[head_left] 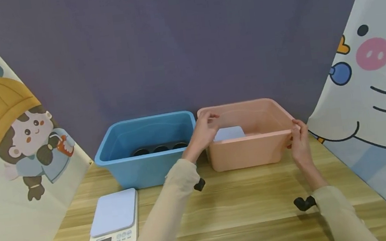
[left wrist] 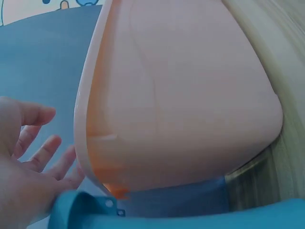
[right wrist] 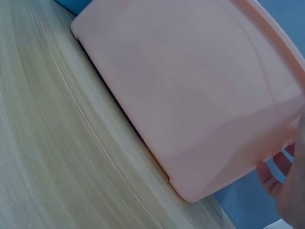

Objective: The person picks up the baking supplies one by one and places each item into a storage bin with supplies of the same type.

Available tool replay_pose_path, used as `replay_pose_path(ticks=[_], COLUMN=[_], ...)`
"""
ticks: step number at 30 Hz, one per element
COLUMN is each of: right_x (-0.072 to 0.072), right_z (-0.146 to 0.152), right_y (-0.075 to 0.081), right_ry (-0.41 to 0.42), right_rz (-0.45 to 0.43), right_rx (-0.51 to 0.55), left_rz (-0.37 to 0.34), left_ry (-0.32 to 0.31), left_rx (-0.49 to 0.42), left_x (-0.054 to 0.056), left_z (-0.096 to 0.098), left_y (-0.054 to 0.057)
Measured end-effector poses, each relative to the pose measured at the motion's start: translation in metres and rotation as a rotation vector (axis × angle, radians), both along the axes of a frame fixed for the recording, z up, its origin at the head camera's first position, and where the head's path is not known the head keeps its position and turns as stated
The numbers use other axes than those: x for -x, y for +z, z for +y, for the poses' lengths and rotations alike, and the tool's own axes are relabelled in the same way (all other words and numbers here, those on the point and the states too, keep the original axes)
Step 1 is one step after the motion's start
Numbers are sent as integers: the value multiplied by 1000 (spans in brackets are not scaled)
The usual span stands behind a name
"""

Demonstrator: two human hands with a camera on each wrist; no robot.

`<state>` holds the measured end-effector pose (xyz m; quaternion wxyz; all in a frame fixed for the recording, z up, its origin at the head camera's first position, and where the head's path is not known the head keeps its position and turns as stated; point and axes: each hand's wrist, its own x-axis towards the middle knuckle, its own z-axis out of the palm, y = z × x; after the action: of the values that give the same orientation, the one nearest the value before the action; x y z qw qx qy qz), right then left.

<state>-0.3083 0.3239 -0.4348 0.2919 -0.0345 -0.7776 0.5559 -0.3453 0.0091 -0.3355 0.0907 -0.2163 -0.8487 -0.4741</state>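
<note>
Pink bin (head_left: 246,152): right hand (head_left: 300,140) grips front-right rim; left hand (head_left: 204,131), fingers loose, by left rim; probably best steadied evenly from both ends.

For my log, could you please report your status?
Right hand gripping pink bin. Left hand at its left end, contact unclear. Blue bin close alongside.

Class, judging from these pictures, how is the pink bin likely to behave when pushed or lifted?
The pink bin is probably stiff, since its walls and rim hold a clean shape. Its smooth, slightly shiny sides may feel slippery. It seems unlikely to roll, because its base is broad and straight-edged.
</note>
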Motion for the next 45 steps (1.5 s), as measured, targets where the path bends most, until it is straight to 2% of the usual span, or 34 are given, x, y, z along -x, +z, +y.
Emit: replay_pose_path(ticks=[4, 9, 13, 17, 21, 25, 28, 35, 40, 45], right_x=[-12, -12, -11, -13, -15, -9, -2, 10, 12, 8], right_z=[-8, -10, -11, -7, -4, -2, 1, 11, 12, 7], right_y=[14, 14, 13, 14, 16, 12, 6, -5, -9, -7], right_ry=[0, -11, -7, -23, -30, -20, -7, -10, -22, -21], right_rz=[-18, -38, -8, 10, -1, -19, -40, 16, -9, -31], right_rx=[-8, 8, 7, 4, 15, 29, 33, 71, 68, 76], left_rz=[-6, 14, 28, 38, 68, 80, 89, 63, 37, -2], left_ry=[8, 14, 26, 41, 36, 27, 24, -36, -49, -10], left_rx=[-48, -93, -108, -88, -140, -226, -256, -238, -233, -175], left_x=[-3, -12, -20, -22, -26, -36, -45, -59, -68, -82], left_z=[-7, -18, -29, -35, -42, -54, -63, -78, -91, -115], left_y=[-2, 0, 0, 0, 3, 3, 1, -1, -10, -25])
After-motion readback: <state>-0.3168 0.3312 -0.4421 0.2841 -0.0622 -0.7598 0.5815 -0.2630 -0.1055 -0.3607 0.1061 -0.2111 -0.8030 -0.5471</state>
